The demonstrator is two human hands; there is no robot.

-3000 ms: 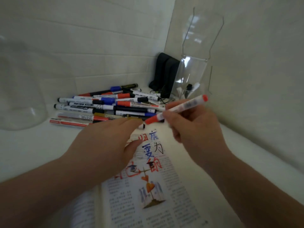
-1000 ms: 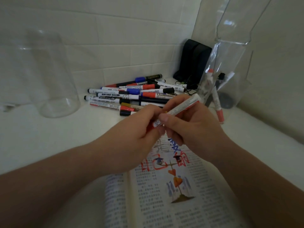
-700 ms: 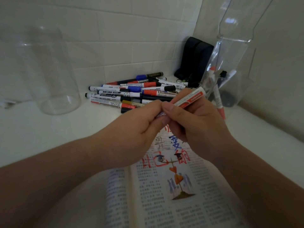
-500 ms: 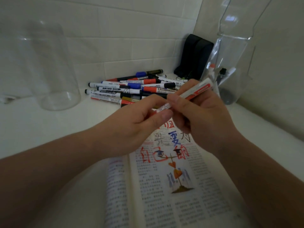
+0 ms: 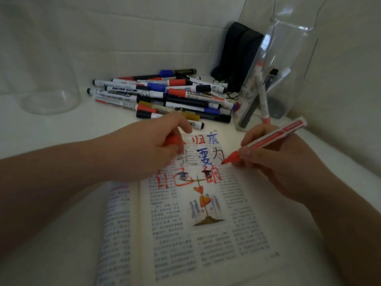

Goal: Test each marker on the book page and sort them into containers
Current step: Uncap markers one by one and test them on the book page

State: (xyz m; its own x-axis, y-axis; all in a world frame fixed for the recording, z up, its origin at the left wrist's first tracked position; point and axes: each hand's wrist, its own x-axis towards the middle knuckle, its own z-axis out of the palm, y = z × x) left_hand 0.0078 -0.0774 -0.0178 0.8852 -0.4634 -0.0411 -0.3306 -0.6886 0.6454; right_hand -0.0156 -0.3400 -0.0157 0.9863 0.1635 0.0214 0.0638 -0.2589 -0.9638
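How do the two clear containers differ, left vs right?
Shape: the left container is round; the right container is angular, with flat sides.
Contents: the right container holds a few markers leaning inside; no markers show in the left container.
Place: the left container stands left of the marker pile; the right container stands right of it, by the side wall.
Both are transparent.

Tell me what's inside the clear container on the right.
In the container: a white marker and a black-tipped marker, both leaning. Its dark, blurred bottom may hide more.
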